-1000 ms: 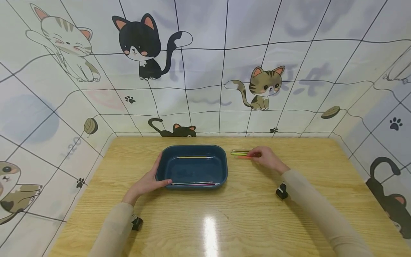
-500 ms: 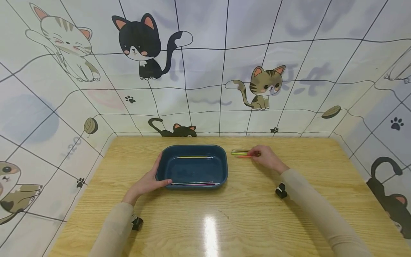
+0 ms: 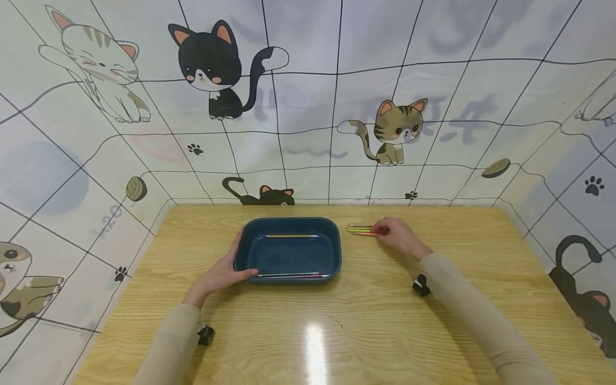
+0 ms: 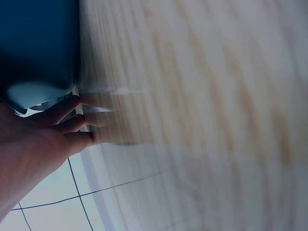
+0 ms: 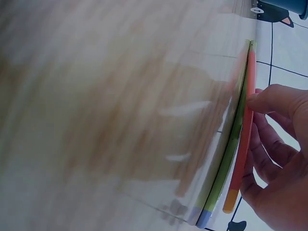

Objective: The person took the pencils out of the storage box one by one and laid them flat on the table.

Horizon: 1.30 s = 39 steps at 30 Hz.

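My left hand (image 3: 221, 274) holds a dark blue rectangular dish (image 3: 239, 243) at its left end. The thumb lies over the near left corner of the rim and the fingers wrap the outer side. Inside the dish, a yellow pencil (image 3: 291, 236) lies along the far side and slim pencils (image 3: 293, 276) along the near side. To the right of the dish, my right hand (image 3: 401, 237) pinches an orange-red pencil (image 5: 248, 122) between thumb and fingers. Right beside it, a green pencil (image 5: 226, 161) with a blue end lies on the table.
The wooden table (image 3: 289, 326) ends at the back against a cat-print cloth wall (image 3: 308, 149), which also rises on both sides. A small black device (image 3: 421, 286) shows by the right sleeve and another black device (image 3: 205, 335) by the left sleeve.
The orange-red pencil has shifted slightly at its left end, nearer the other pencils, and my right forearm has moved a touch. My left hand and the dish stay still.
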Available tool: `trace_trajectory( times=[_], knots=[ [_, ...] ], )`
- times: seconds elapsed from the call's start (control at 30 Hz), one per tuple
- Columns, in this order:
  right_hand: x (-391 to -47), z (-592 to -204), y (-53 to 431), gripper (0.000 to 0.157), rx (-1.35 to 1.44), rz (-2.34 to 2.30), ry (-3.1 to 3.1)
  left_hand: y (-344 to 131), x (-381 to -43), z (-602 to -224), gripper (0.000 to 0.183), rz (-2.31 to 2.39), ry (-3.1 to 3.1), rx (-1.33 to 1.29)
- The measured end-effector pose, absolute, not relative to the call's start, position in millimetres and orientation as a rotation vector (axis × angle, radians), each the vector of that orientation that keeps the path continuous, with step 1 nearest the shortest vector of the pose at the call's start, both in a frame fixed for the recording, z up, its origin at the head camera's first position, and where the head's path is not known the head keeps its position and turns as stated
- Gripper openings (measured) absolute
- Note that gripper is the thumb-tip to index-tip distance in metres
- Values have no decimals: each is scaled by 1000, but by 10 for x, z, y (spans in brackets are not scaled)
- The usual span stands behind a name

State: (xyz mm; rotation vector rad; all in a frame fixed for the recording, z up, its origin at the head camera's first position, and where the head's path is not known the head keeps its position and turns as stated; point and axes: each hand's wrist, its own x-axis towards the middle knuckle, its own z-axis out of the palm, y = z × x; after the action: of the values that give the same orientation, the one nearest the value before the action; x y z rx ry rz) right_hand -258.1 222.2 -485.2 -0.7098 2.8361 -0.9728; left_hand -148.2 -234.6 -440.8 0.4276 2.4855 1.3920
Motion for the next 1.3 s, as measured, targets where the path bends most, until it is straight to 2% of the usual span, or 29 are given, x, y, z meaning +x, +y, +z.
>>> trace_trajectory(
  times=[0.3, 0.63, 1.17, 1.3],
  knots=[
    [-2592, -4850, 2235, 14, -706, -1009, 2823, -2358, -1503, -4423, 105, 1398, 2481, 432],
    [-2535, -4807, 2285, 17, -651, -1192, 2770, -2469, -1613, -4756, 111, 1381, 2517, 432],
    [-2346, -4769, 2104, 13, -674, -1376, 2728, -2478, -1600, -4759, 111, 1376, 2518, 432],
    [-2287, -4713, 2025, 14, -705, -1411, 2708, -2434, -1554, -4651, 109, 1383, 2513, 443]
  ],
)
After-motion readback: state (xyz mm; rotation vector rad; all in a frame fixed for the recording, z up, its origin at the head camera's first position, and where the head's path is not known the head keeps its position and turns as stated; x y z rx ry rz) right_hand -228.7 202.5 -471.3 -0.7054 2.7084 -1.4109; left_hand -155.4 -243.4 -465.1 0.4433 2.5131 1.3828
